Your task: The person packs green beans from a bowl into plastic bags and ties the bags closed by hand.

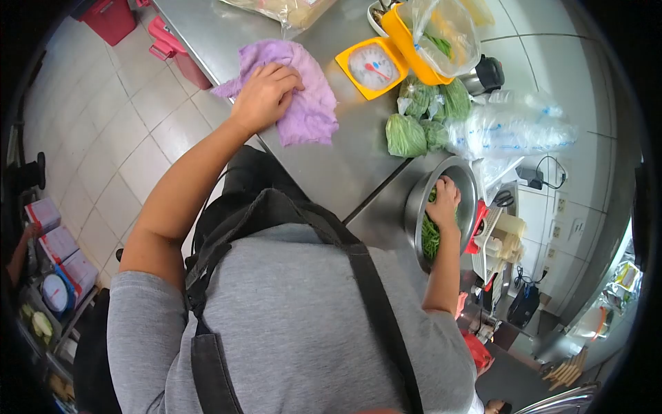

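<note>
My left hand (267, 96) rests on a crumpled purple cloth (310, 117) on the steel table, with its fingers curled into the fabric. On the other side, my right hand (445, 199) reaches into a round metal bowl (414, 214). Thin-cut green vegetables (430, 236) lie in the bowl, and my right fingers are bent around some of them, their tips partly hidden. Beyond the bowl sit several plastic bags of greens (407, 136).
A yellow dial scale (372, 67) stands at the back beside a yellow container (407, 45) lined with clear plastic. A stack of clear plastic bags (510, 131) lies along the wall. Red bins (181, 55) stand on the tiled floor at left.
</note>
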A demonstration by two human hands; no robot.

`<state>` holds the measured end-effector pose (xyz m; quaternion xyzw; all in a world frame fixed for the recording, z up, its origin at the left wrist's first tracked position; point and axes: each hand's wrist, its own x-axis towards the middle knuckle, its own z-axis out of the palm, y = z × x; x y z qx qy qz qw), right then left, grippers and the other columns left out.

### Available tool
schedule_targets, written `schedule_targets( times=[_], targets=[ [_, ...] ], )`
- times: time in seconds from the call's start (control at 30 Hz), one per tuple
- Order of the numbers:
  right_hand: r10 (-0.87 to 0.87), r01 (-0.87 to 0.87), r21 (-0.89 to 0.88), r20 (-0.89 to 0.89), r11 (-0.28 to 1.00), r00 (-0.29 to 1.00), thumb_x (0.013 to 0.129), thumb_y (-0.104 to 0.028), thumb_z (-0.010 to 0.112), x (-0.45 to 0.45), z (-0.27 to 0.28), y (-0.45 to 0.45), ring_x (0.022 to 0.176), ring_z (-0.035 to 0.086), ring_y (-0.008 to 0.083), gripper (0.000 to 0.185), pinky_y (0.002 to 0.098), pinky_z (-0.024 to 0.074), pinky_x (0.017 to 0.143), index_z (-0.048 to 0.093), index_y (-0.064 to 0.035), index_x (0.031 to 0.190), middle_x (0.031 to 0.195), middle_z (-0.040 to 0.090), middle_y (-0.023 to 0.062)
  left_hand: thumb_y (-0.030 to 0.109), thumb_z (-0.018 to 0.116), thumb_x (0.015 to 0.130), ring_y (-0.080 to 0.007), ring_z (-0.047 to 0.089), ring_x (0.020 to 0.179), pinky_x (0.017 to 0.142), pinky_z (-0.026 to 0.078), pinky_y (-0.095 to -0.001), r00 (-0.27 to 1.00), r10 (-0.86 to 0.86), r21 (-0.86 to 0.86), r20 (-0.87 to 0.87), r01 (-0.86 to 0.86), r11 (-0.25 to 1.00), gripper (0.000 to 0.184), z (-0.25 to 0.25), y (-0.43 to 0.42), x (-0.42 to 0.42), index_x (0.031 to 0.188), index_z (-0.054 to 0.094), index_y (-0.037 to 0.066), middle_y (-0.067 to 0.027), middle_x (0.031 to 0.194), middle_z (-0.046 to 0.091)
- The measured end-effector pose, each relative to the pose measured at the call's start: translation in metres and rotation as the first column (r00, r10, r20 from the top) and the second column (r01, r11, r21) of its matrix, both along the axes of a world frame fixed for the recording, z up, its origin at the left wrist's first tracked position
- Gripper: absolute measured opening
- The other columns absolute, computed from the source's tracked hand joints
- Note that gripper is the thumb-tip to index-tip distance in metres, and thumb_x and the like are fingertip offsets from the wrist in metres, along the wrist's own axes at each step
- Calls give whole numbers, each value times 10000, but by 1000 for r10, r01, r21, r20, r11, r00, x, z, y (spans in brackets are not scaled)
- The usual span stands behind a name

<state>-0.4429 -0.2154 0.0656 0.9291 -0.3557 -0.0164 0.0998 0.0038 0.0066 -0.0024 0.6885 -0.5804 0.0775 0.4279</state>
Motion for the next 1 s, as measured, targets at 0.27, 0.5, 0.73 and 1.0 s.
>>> schedule_targets(
  times=[0.27, 0.5, 0.73, 1.0],
  targets=[
    [-221, 222, 38, -26, 974, 975, 684, -266, 762, -10, -8, -17, 1092, 504, 275, 418, 494, 305, 986, 618, -121, 1049, 1068, 555, 56, 41, 604, 774, -223, 552, 1072, 914, 418, -357, 1000, 4, 26, -3, -4, 1000, 159, 1, 2, -3, 906, 665, 105, -6, 1048, 648],
    [-74, 61, 48, 338, 997, 938, 742, -191, 726, -30, -2, -23, 897, 610, 337, 301, 435, 409, 917, 632, -76, 1004, 900, 651, 152, 23, 599, 778, -240, 564, 1059, 916, 427, -374, 999, -37, 39, 12, 37, 999, 192, -4, -2, -2, 934, 678, 104, -16, 1062, 653],
    [-414, 122, 396, 850, 910, 326, 916, -88, 635, -46, 66, 6, 753, 595, 90, 273, 245, 479, 696, 583, 7, 1167, 850, 622, 24, 12, 586, 785, -243, 568, 1059, 917, 420, -371, 998, -14, 85, 59, 9, 996, 205, 3, -2, -5, 938, 681, 110, -10, 1085, 656],
    [-693, -40, 696, 718, 717, 64, 935, -112, 614, -63, 79, 16, 789, 629, 163, 261, 303, 505, 732, 559, 26, 1150, 930, 673, 104, 10, 585, 806, -255, 576, 1046, 907, 424, -367, 996, -20, 90, 85, 12, 996, 192, 6, -3, -8, 954, 675, 94, -24, 1084, 662]
  ],
)
